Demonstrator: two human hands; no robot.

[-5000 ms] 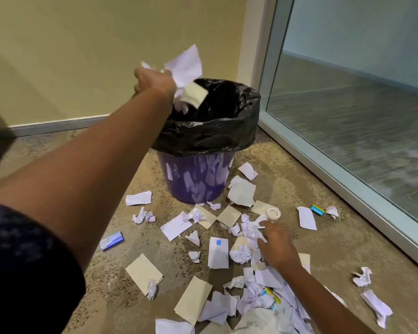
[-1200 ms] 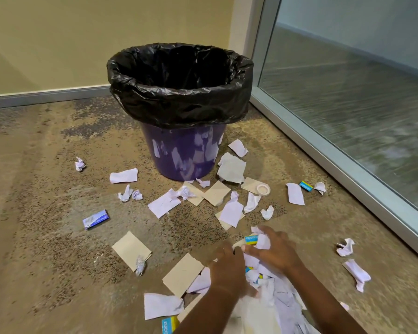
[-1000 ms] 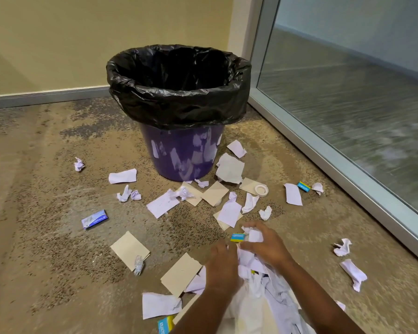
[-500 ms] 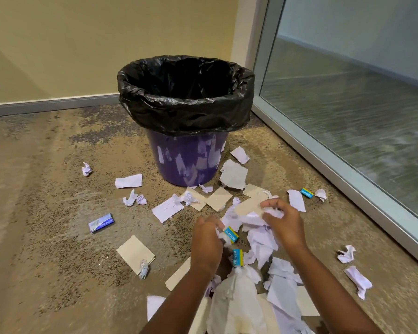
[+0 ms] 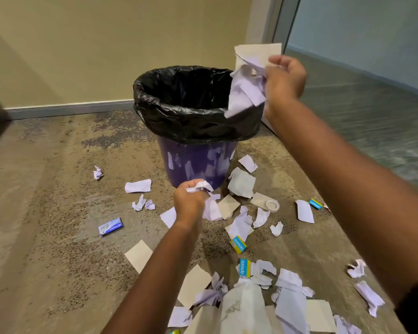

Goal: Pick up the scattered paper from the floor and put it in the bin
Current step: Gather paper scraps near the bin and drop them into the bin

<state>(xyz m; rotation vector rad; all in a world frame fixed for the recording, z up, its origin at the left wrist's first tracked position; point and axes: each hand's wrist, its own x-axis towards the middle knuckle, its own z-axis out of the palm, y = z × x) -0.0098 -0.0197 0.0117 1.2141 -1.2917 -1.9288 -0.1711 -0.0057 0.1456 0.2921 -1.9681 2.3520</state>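
My right hand [image 5: 285, 80] is closed tight around a bunch of papers [image 5: 247, 90], white sheets with a beige card behind, raised at the right edge of the bin [image 5: 198, 131]; the lowest sheet hangs over the black liner [image 5: 179, 97]. My left hand [image 5: 190, 203] is fisted on a small crumpled scrap [image 5: 200, 185], low in front of the bin's purple wall. I cannot tell whether that fist touches the sheets under it. Half a second ago both hands were down at the floor pile, pinching papers together; the right has since lifted to rim height and the left has moved forward toward the bin. Much scattered paper [image 5: 241, 183] lies on the floor [image 5: 58, 237], with a tape roll [image 5: 272, 204] and blue cartons [image 5: 110, 226] among it.
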